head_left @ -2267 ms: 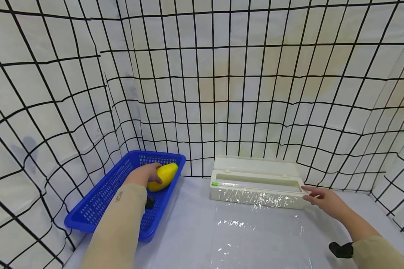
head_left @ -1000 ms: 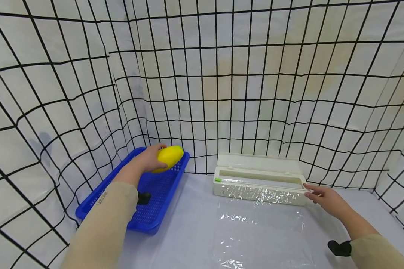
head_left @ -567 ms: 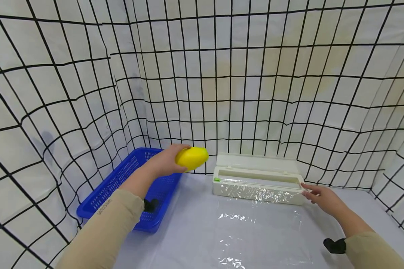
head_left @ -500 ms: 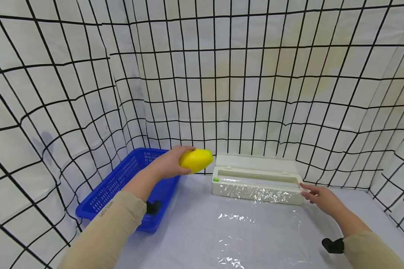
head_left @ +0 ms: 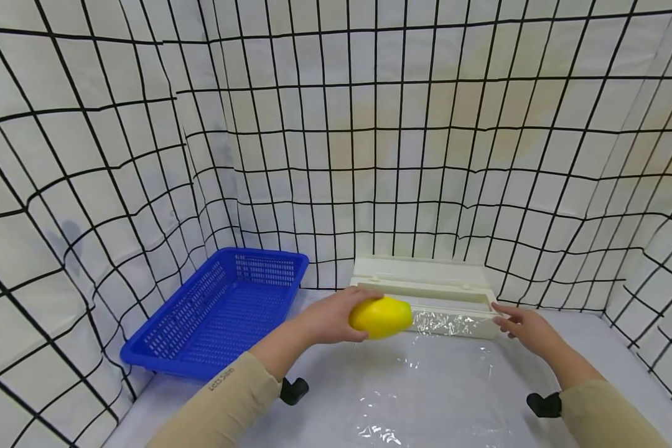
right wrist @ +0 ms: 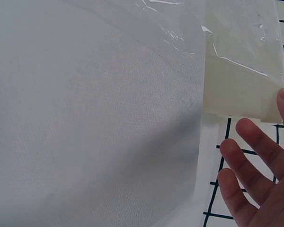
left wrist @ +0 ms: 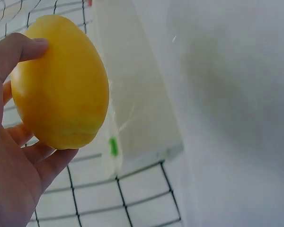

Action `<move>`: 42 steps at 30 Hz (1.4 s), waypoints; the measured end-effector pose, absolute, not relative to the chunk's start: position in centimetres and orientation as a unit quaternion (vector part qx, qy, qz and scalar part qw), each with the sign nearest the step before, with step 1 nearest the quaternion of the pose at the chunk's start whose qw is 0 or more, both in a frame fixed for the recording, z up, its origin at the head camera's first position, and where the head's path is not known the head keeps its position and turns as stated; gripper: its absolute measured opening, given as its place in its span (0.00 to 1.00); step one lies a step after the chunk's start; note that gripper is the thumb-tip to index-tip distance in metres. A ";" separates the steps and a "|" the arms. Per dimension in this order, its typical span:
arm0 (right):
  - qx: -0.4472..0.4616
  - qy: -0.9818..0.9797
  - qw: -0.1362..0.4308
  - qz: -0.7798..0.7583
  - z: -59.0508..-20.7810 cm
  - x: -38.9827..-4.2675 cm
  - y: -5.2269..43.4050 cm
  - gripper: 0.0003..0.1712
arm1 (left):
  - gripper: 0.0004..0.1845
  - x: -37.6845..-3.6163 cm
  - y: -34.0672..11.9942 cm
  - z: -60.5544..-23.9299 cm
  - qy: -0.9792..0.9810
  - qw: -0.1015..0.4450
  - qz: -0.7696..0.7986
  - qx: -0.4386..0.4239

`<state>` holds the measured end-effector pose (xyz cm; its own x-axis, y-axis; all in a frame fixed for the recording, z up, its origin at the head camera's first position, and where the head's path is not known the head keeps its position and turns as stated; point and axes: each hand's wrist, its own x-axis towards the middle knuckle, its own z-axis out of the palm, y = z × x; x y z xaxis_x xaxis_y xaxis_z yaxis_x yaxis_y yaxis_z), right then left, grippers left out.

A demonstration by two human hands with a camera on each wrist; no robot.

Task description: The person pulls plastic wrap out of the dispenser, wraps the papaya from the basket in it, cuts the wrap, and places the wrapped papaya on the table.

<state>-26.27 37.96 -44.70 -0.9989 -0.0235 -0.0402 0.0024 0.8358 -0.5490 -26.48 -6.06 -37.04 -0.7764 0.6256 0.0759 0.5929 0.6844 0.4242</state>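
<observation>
A yellow oval fruit (head_left: 381,317), smooth with a greenish tip, is gripped by my left hand (head_left: 331,318). It overlaps the left front of the white cling film dispenser (head_left: 465,325) in the head view. In the left wrist view the thumb lies across the fruit (left wrist: 61,87) and the fingers curve underneath. At the dispenser's right end is my right hand (head_left: 529,330), with a fingertip touching the corner and the other fingers loosely spread. The dispenser's lid (head_left: 420,270) stands raised at the back. Clear cling film (head_left: 425,398) runs from its front over the table.
A blue perforated basket (head_left: 218,320) sits on the left of the white table (head_left: 325,410). Black wire grid panels (head_left: 392,149) with white cloth behind them close off the back and sides. A small green piece (left wrist: 113,146) marks the dispenser's left end.
My left hand has lifted the yellow fruit from the blue basket and carried it right, to in front of the dispenser. My right hand stays at the dispenser's right end.
</observation>
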 end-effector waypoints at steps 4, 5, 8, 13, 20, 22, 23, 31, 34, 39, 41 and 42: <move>-0.005 0.956 0.024 -0.292 -44.6 -26.5 37.8 0.37 | 0.41 -25.9 -3.8 -38.5 0.912 0.047 0.203 0.352; -0.005 0.956 0.025 -0.293 -44.5 -26.5 37.8 0.37 | 0.41 -25.9 -3.3 -38.8 0.912 0.047 0.197 0.357; -0.003 0.956 0.026 -0.293 -44.4 -26.6 37.8 0.37 | 0.41 -25.7 -2.0 -39.7 0.908 0.042 0.184 0.374; 0.004 0.954 0.031 -0.298 -44.2 -26.5 37.6 0.36 | 0.40 -26.0 -0.2 -41.1 0.897 0.025 0.163 0.410; 0.012 0.949 0.031 -0.315 -44.2 -26.2 37.1 0.35 | 0.41 -26.6 1.3 -43.0 0.891 0.030 0.158 0.425; 0.012 0.948 0.032 -0.315 -44.3 -26.2 37.0 0.35 | 0.41 -26.6 1.4 -43.4 0.895 0.035 0.162 0.413; 0.012 0.948 0.032 -0.315 -44.3 -26.2 37.0 0.35 | 0.41 -26.5 1.4 -43.7 0.898 0.038 0.161 0.408; 0.005 0.949 0.025 -0.314 -44.4 -25.9 36.8 0.35 | 0.40 -26.3 1.4 -44.3 0.904 0.053 0.163 0.393; 0.002 0.950 0.018 -0.312 -44.4 -25.8 36.8 0.35 | 0.41 -26.2 1.4 -44.2 0.903 0.058 0.167 0.391; 0.002 0.953 0.009 -0.303 -44.5 -25.5 37.0 0.38 | 0.41 -26.3 1.5 -44.3 0.901 0.054 0.169 0.395; 0.000 0.954 0.003 -0.300 -44.6 -25.5 37.1 0.39 | 0.41 -26.3 1.5 -44.4 0.901 0.052 0.167 0.398; -0.001 0.955 0.000 -0.297 -44.7 -25.5 37.1 0.39 | 0.41 -26.3 1.5 -44.4 0.901 0.051 0.166 0.398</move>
<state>-25.45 37.11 -44.67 -1.0000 -0.0022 0.0001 -0.0019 0.8236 -0.5671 -26.33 1.45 -44.38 -0.6779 0.7340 0.0402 0.7002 0.6281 0.3394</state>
